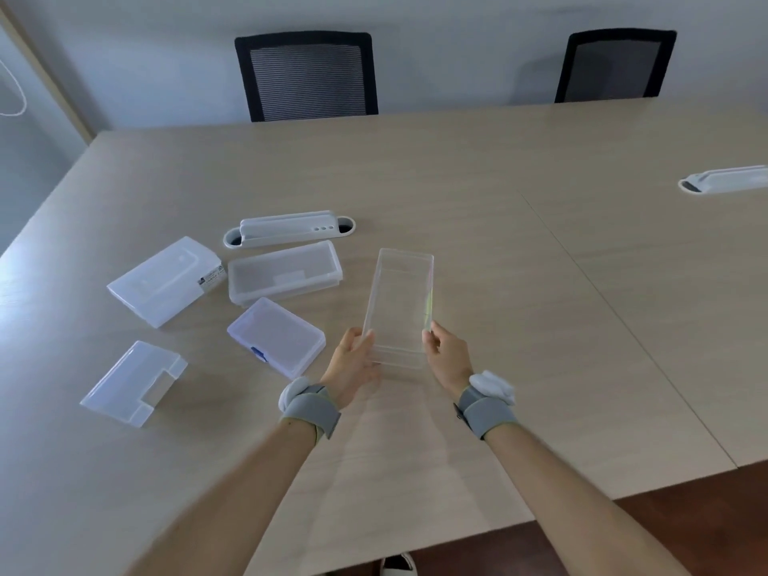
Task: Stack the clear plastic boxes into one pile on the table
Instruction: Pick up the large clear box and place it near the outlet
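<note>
Both hands, left (353, 361) and right (446, 353), grip the near end of a long clear box (399, 305) over the table (498, 243); four other boxes lie separately to the left.

A long clear box (400, 303) is gripped at its near end by the left hand (353, 365) and the right hand (448, 354), its far end pointed away across the table (498, 168). Four more boxes are spread out to the left — a large frosted box (164, 281), a long lidded box (284, 271), a blue-clasped box (276, 336) and a notched box (133, 382) — none stacked. Two chairs (307, 74) are set at the far edge.
</note>
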A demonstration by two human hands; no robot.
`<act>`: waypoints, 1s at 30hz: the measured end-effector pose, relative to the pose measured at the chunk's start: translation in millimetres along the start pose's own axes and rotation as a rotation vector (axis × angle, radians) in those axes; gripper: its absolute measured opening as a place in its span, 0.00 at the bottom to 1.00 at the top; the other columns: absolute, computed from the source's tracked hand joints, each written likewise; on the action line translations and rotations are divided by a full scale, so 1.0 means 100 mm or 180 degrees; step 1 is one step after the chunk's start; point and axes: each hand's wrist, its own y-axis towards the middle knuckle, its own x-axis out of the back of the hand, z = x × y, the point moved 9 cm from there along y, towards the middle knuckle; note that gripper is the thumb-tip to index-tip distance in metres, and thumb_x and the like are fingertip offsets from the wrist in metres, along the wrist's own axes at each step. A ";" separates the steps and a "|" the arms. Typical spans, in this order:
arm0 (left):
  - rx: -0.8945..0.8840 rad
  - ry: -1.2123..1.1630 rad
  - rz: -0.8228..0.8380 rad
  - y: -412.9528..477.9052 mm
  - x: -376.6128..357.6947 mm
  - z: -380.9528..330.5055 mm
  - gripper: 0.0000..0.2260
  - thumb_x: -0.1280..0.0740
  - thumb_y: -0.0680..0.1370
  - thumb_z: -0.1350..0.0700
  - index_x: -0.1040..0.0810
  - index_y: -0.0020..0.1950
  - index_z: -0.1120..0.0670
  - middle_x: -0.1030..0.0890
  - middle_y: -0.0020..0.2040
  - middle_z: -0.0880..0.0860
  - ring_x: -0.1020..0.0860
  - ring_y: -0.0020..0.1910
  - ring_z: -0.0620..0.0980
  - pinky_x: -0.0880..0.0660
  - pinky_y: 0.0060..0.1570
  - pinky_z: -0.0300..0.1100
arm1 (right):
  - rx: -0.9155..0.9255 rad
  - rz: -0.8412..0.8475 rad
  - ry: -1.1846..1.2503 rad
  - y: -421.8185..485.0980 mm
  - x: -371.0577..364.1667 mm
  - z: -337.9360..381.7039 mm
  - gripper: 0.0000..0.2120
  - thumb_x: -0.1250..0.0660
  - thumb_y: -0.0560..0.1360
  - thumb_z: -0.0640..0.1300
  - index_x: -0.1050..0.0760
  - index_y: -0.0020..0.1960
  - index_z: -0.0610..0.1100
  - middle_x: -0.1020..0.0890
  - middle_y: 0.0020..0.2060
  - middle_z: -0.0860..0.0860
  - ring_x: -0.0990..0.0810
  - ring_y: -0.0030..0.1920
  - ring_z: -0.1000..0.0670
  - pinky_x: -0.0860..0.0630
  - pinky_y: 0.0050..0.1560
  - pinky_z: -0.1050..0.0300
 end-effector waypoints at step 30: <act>-0.0379 -0.0065 -0.0116 -0.42 1.55 -1.00 0.11 0.42 0.78 0.53 0.22 0.52 0.55 0.23 0.41 0.57 0.23 0.33 0.50 0.21 0.35 0.36 | -0.0323 0.0516 0.0658 0.61 -0.25 0.84 0.27 0.48 0.79 0.58 0.35 0.69 0.41 0.26 0.62 0.43 0.30 0.66 0.40 0.31 0.65 0.45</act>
